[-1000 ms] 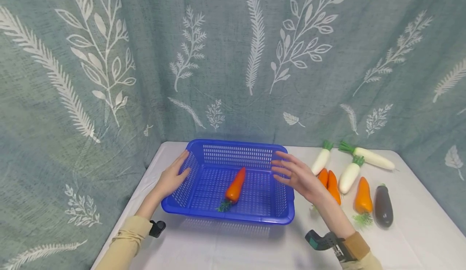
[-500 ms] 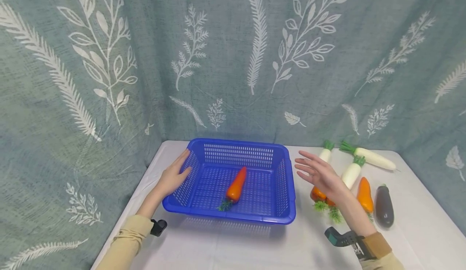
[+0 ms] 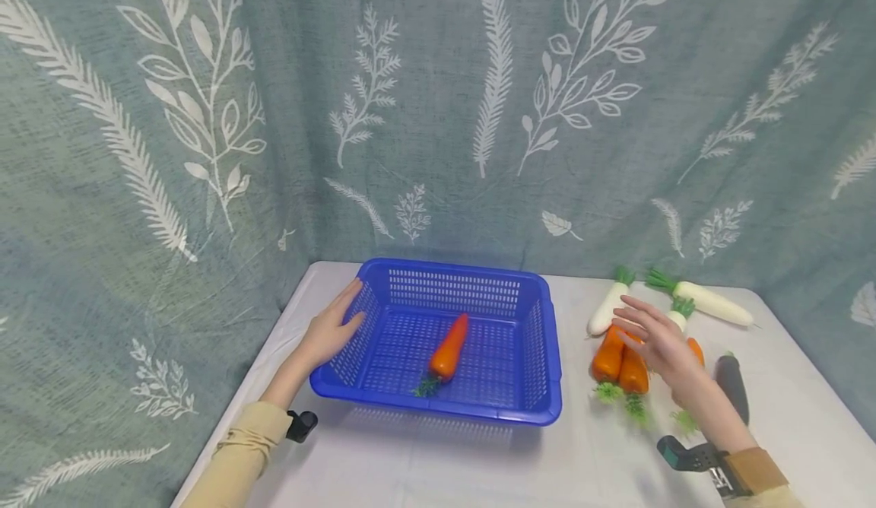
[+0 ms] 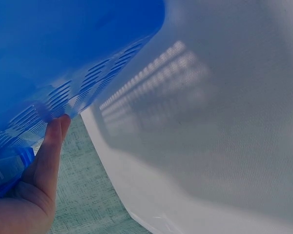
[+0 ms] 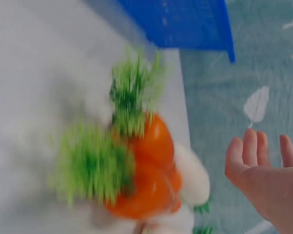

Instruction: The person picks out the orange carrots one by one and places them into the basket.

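Green curtain (image 3: 438, 112) backs the white table (image 3: 411, 462). Left hand (image 3: 331, 333) rests straight-fingered on the left rim of the blue basket (image 3: 479, 414), one carrot (image 3: 448, 352) inside; right hand (image 3: 662, 343), spread, hovers by two right-side carrots (image 3: 606, 360), seemingly reaching; grasping calls for curling fingers.

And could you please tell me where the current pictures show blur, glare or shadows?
Right wrist view: the leafy green tops are smeared by blur and the orange carrots carry bright glints, while the right hand looks sharper; left wrist view: slotted light and shadow from the blue basket fall on the white cloth; head view: mostly crisp, with similar slotted light below the basket's near edge.
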The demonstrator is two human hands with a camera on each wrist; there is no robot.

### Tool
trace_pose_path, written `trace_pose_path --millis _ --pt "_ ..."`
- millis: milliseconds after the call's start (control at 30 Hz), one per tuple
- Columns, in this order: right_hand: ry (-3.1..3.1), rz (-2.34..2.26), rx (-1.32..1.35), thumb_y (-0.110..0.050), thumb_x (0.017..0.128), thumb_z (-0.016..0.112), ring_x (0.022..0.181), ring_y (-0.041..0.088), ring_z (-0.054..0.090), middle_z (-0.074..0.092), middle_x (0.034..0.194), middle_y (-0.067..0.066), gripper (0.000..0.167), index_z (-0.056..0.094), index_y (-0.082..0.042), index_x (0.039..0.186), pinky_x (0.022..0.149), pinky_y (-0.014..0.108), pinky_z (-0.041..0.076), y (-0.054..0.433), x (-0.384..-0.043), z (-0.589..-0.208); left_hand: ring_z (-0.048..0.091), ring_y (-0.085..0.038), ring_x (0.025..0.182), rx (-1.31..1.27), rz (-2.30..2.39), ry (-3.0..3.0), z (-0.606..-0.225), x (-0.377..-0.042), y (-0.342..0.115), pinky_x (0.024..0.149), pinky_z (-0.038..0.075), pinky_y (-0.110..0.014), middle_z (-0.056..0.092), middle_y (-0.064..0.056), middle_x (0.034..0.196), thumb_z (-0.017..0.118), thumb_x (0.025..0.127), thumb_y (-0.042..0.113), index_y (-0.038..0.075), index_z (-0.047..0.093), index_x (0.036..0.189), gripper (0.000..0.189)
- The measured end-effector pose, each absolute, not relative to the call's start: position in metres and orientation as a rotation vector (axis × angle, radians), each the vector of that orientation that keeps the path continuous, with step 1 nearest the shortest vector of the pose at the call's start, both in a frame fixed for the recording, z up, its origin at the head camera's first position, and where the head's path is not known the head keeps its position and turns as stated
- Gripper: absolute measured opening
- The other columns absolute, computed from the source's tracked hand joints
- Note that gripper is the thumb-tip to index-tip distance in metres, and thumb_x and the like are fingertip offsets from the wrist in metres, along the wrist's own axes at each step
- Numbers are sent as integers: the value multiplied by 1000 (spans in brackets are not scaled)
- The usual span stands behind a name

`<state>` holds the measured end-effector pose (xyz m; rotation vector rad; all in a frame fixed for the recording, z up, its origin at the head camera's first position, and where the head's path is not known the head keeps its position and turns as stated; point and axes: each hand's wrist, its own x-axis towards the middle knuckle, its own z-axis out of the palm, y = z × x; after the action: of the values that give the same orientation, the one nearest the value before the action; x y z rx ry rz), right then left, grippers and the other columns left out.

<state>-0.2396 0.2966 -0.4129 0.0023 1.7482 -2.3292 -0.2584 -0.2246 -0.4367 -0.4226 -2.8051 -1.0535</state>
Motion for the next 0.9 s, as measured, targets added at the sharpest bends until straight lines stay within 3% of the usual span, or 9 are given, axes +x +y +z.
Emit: trace_pose_path --millis 100,167,300,400,500,567,667,800,900 --pt "1829 -2285 42 -22 103 50 98 4 64 67 102 -14 18 64 -31 108 85 18 52 310 -238 -414 24 -42 141 -429 -1060 -2805 -437 -258 -224 113 22 -58 23 -22 157 48 100 10 -7 28 150 56" --pt "1940 -2209 82 -26 103 51 97 1 62 65 101 -17 20 57 -27 122 86 17 51 317 -237 -414 24 -42 141 -429 -1062 -2804 -438 -259 -224 113 22 -58 23 -22 157 48 100 9 -7 28 150 56" --pt "2169 -2041 188 -32 102 53 93 -5 58 55 104 -20 59 29 -7 150 85 14 50 327 -235 -418 24 -42 141 -428 -1063 -2804 -438 -259 -224 113 22 -57 23 -22 157 48 100 9 -7 28 150 56" --pt "2349 -1923 254 -32 101 52 90 -9 55 52 115 -7 71 19 5 152 81 11 49 334 -231 -423 24 -42 142 -426 -1068 -2807 -438 -259 -225 113 22 -58 23 -22 157 48 101 10 -6 27 150 56" --pt "2533 -1761 336 -34 102 48 104 9 58 50 133 19 69 21 6 152 81 13 49 345 -229 -432 23 -42 142 -424 -1072 -2809 -438 -260 -224 114 21 -58 22 -22 157 47 101 10 -6 27 150 56" --pt "2644 -1648 406 -38 102 45 116 28 53 38 144 32 70 22 5 152 82 19 49 359 -232 -446 23 -42 142 -424 -1073 -2809 -437 -260 -224 114 21 -58 22 -22 157 47 101 10 -6 26 150 56" --pt "2742 -1536 538 -47 100 43 126 45 42 33 148 33 74 23 -1 154 89 36 51 388 -243 -478 23 -42 142 -426 -1070 -2811 -438 -260 -224 114 22 -58 22 -22 157 47 101 10 -6 27 150 56" --pt "2771 -1559 609 -55 97 44 131 49 37 31 150 31 80 20 -7 156 102 60 40 421 -254 -514 24 -41 142 -428 -1060 -2816 -439 -261 -225 114 22 -57 22 -22 157 48 101 10 -6 27 151 56" --pt "2756 -1565 629 -55 96 44 133 53 32 26 151 33 81 17 -8 156 103 65 34 431 -255 -524 23 -41 142 -425 -1059 -2816 -439 -261 -226 114 22 -58 22 -21 158 48 101 10 -6 27 151 56"
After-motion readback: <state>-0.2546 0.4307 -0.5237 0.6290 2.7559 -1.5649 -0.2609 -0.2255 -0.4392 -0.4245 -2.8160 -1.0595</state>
